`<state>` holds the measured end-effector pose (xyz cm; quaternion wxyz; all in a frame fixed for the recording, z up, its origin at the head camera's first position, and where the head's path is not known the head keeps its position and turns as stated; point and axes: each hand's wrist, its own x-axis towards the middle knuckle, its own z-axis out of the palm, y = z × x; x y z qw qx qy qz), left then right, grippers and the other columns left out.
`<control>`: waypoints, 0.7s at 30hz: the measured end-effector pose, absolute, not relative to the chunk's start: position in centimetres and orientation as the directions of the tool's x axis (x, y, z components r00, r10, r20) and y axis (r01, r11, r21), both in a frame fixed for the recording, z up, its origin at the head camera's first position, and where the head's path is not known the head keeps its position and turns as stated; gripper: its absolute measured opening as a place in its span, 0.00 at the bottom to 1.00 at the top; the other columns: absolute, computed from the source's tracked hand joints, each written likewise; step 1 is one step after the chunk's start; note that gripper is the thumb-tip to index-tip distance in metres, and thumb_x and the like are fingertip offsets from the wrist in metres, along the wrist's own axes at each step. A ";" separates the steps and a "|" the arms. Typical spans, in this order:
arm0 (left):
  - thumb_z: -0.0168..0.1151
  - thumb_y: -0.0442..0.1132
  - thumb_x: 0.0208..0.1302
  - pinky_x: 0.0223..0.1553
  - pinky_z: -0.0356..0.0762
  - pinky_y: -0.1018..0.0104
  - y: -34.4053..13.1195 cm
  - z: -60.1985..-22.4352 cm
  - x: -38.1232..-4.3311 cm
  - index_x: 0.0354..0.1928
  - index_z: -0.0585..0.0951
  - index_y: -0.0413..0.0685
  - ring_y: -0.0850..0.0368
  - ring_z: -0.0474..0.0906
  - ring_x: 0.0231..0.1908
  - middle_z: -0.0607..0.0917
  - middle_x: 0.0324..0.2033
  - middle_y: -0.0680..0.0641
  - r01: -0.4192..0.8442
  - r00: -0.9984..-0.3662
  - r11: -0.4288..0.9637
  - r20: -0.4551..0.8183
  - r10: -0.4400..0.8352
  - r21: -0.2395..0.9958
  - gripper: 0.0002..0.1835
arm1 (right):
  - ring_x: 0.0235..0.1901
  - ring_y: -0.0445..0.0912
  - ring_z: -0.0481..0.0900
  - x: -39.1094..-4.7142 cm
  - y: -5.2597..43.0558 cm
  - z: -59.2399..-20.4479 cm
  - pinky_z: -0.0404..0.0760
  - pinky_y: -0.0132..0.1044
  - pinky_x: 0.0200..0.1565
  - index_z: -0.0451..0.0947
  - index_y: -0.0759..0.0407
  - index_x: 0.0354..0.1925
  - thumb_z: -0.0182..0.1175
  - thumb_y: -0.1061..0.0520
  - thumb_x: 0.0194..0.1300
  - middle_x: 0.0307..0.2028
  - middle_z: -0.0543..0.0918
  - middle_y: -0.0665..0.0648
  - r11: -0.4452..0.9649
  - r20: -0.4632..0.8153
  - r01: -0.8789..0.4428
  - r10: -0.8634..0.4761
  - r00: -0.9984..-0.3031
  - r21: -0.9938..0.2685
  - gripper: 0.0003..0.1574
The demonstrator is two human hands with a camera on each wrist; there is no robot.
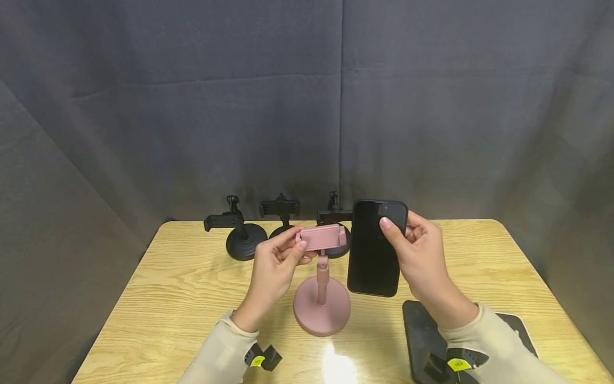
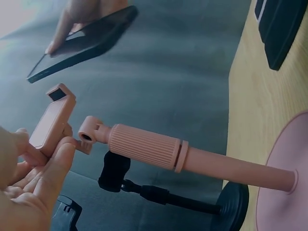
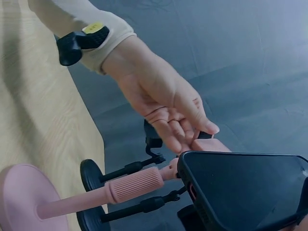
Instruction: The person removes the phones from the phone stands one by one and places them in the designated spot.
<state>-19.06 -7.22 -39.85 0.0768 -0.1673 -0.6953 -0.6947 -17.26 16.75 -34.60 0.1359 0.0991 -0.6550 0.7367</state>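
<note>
A pink phone stand (image 1: pixel 323 285) with a round base stands upright on the table. Its clamp head (image 1: pixel 320 238) is turned sideways at the top of the post. My left hand (image 1: pixel 278 266) pinches the left end of that clamp between thumb and fingers. In my right hand (image 1: pixel 424 256) a black smartphone (image 1: pixel 374 261) is held upright by its right edge, thumb lying across the dark screen. The phone hangs just right of the clamp, apart from it in the left wrist view, where the phone (image 2: pixel 86 43) is above the clamp (image 2: pixel 52 120).
Black phone stands (image 1: pixel 245 240) line the back of the wooden table (image 1: pixel 192 298), one partly behind the phone. Below my right forearm lie a dark flat device (image 1: pixel 416 330) and a light-edged one (image 1: pixel 520 328). Grey curtains (image 1: pixel 240 117) enclose the table.
</note>
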 end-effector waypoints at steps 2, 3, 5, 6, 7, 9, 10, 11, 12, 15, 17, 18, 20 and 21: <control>0.59 0.28 0.71 0.41 0.88 0.65 -7.4 -39.7 -19.1 0.63 0.73 0.24 0.69 0.88 0.35 0.85 0.46 0.25 0.324 -0.936 -0.024 0.325 0.133 0.946 0.21 | 0.34 0.40 0.91 -17.2 16.8 -35.0 0.89 0.34 0.36 0.84 0.54 0.45 0.59 0.66 0.72 0.34 0.92 0.46 -0.107 0.321 -0.328 0.071 -0.944 -0.939 0.10; 0.59 0.28 0.71 0.41 0.88 0.65 -7.4 -39.7 -19.1 0.63 0.74 0.24 0.69 0.88 0.35 0.85 0.46 0.25 0.317 -0.938 -0.025 0.317 0.138 0.948 0.21 | 0.34 0.40 0.91 -17.2 16.8 -35.2 0.89 0.33 0.36 0.84 0.54 0.44 0.59 0.66 0.72 0.34 0.92 0.46 -0.108 0.320 -0.326 0.071 -0.945 -0.939 0.10; 0.59 0.28 0.71 0.42 0.88 0.65 -7.5 -39.6 -19.1 0.62 0.74 0.23 0.69 0.88 0.35 0.85 0.46 0.25 0.302 -0.942 -0.026 0.303 0.146 0.953 0.20 | 0.34 0.40 0.91 -17.2 16.8 -35.7 0.89 0.33 0.35 0.84 0.53 0.44 0.59 0.66 0.72 0.34 0.92 0.46 -0.110 0.314 -0.321 0.074 -0.946 -0.941 0.11; 0.59 0.28 0.71 0.42 0.88 0.65 -7.5 -39.5 -19.1 0.62 0.74 0.23 0.69 0.87 0.35 0.85 0.46 0.24 0.298 -0.943 -0.023 0.298 0.150 0.954 0.20 | 0.33 0.40 0.90 -17.1 16.8 -35.9 0.89 0.33 0.35 0.84 0.52 0.43 0.59 0.66 0.72 0.33 0.92 0.46 -0.112 0.309 -0.316 0.074 -0.948 -0.942 0.11; 0.59 0.28 0.72 0.42 0.88 0.65 -7.5 -39.5 -19.1 0.61 0.75 0.23 0.69 0.87 0.35 0.85 0.47 0.25 0.294 -0.944 -0.020 0.293 0.153 0.956 0.20 | 0.33 0.39 0.90 -17.1 16.8 -36.1 0.89 0.33 0.35 0.84 0.52 0.43 0.59 0.66 0.72 0.33 0.91 0.46 -0.111 0.302 -0.309 0.076 -0.950 -0.945 0.11; 0.59 0.28 0.72 0.43 0.88 0.65 -7.6 -39.5 -19.1 0.60 0.75 0.23 0.69 0.87 0.35 0.85 0.47 0.25 0.290 -0.945 -0.014 0.288 0.157 0.957 0.19 | 0.33 0.39 0.90 -17.0 16.9 -36.4 0.88 0.33 0.35 0.84 0.52 0.42 0.59 0.66 0.72 0.33 0.91 0.46 -0.105 0.290 -0.298 0.086 -0.953 -0.949 0.10; 0.59 0.29 0.72 0.43 0.88 0.65 -7.6 -39.4 -19.1 0.60 0.76 0.24 0.69 0.87 0.35 0.85 0.47 0.25 0.288 -0.945 -0.013 0.287 0.157 0.957 0.19 | 0.33 0.39 0.90 -17.0 16.9 -36.6 0.88 0.32 0.35 0.84 0.52 0.42 0.59 0.65 0.72 0.32 0.91 0.46 -0.100 0.283 -0.291 0.091 -0.955 -0.951 0.10; 0.59 0.29 0.72 0.43 0.88 0.66 -7.5 -39.4 -19.1 0.60 0.76 0.24 0.69 0.87 0.35 0.85 0.48 0.25 0.286 -0.946 -0.011 0.284 0.157 0.958 0.19 | 0.33 0.39 0.90 -17.0 17.0 -36.7 0.88 0.32 0.35 0.84 0.52 0.42 0.60 0.65 0.72 0.32 0.91 0.45 -0.097 0.275 -0.284 0.095 -0.957 -0.954 0.09; 0.59 0.29 0.72 0.43 0.88 0.66 -7.5 -39.4 -19.1 0.59 0.76 0.24 0.69 0.87 0.35 0.85 0.48 0.26 0.285 -0.946 -0.009 0.282 0.157 0.959 0.18 | 0.33 0.39 0.90 -16.9 17.0 -36.8 0.88 0.32 0.35 0.83 0.52 0.42 0.60 0.65 0.72 0.32 0.91 0.45 -0.092 0.269 -0.277 0.098 -0.958 -0.956 0.09; 0.59 0.29 0.72 0.43 0.88 0.67 -7.5 -39.5 -19.1 0.59 0.76 0.24 0.68 0.88 0.36 0.85 0.48 0.26 0.274 -0.951 -0.008 0.272 0.148 0.962 0.18 | 0.33 0.38 0.90 -16.8 17.1 -37.2 0.88 0.32 0.35 0.83 0.51 0.42 0.60 0.64 0.72 0.32 0.91 0.45 -0.086 0.252 -0.261 0.104 -0.962 -0.962 0.09; 0.59 0.29 0.72 0.43 0.88 0.67 -7.5 -39.5 -19.1 0.59 0.76 0.24 0.68 0.88 0.36 0.85 0.47 0.26 0.268 -0.952 -0.011 0.266 0.149 0.963 0.18 | 0.33 0.39 0.90 -16.8 17.1 -37.4 0.88 0.32 0.35 0.83 0.51 0.42 0.60 0.64 0.72 0.32 0.91 0.45 -0.088 0.245 -0.254 0.098 -0.964 -0.963 0.09; 0.58 0.29 0.72 0.43 0.88 0.66 -7.5 -39.5 -19.1 0.59 0.76 0.24 0.67 0.88 0.36 0.85 0.47 0.26 0.269 -0.951 -0.013 0.268 0.155 0.963 0.18 | 0.33 0.39 0.90 -16.8 17.1 -37.5 0.88 0.33 0.35 0.83 0.51 0.42 0.60 0.64 0.72 0.32 0.91 0.45 -0.089 0.243 -0.252 0.097 -0.965 -0.964 0.09; 0.57 0.30 0.73 0.44 0.88 0.65 -7.4 -39.5 -19.1 0.59 0.75 0.24 0.65 0.88 0.36 0.85 0.46 0.25 0.272 -0.947 -0.022 0.272 0.174 0.962 0.18 | 0.33 0.39 0.90 -16.7 17.1 -37.8 0.88 0.33 0.34 0.83 0.51 0.43 0.59 0.64 0.73 0.32 0.91 0.45 -0.090 0.241 -0.249 0.091 -0.966 -0.964 0.09; 0.57 0.30 0.74 0.44 0.88 0.65 -7.4 -39.5 -19.2 0.58 0.75 0.24 0.63 0.89 0.37 0.85 0.46 0.25 0.275 -0.943 -0.027 0.275 0.186 0.961 0.17 | 0.33 0.39 0.90 -16.7 17.1 -37.9 0.88 0.33 0.34 0.83 0.51 0.43 0.59 0.64 0.73 0.33 0.91 0.44 -0.087 0.241 -0.249 0.088 -0.967 -0.965 0.09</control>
